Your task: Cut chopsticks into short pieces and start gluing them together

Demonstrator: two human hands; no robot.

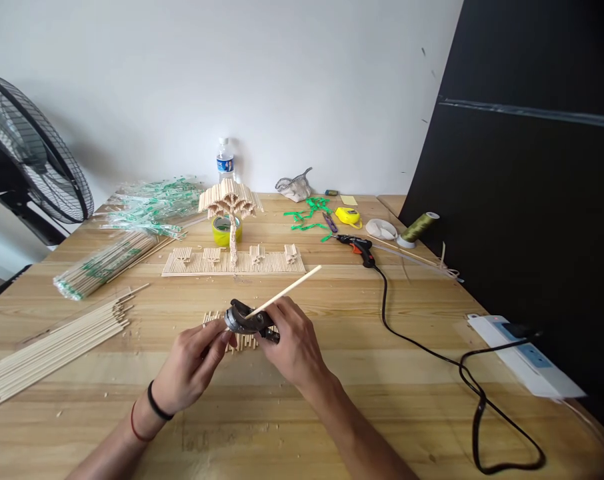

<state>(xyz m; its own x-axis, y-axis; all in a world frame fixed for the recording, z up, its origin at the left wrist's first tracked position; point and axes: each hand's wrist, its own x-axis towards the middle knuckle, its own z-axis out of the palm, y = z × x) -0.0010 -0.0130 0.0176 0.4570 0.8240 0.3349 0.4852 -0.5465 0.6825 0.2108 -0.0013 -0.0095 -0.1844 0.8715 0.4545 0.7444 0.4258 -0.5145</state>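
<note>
My right hand [295, 333] is closed around a dark hand cutter [242, 320] above the table. A thin pale wooden stick [295, 283] passes through the cutter's jaws and slants up to the right. My left hand [197, 360] is closed at the left side of the jaws, its finger and thumb pinching the stick's lower end, which is mostly hidden. Under both hands lie several short cut stick pieces [247, 343], partly covered. Beyond them stands a stick-built model, with a flat base [197, 265], a post and a canopy roof [229, 199].
Long loose sticks [57, 343] lie at left, near a wrapped stick bundle [105, 263] and plastic wrappers [152, 203]. A glue gun [357, 248] trails its cord to a power strip [527, 357]. A fan [32, 147], tape roll [222, 231], bottle [225, 160] and yellow tape measure [349, 216] stand around.
</note>
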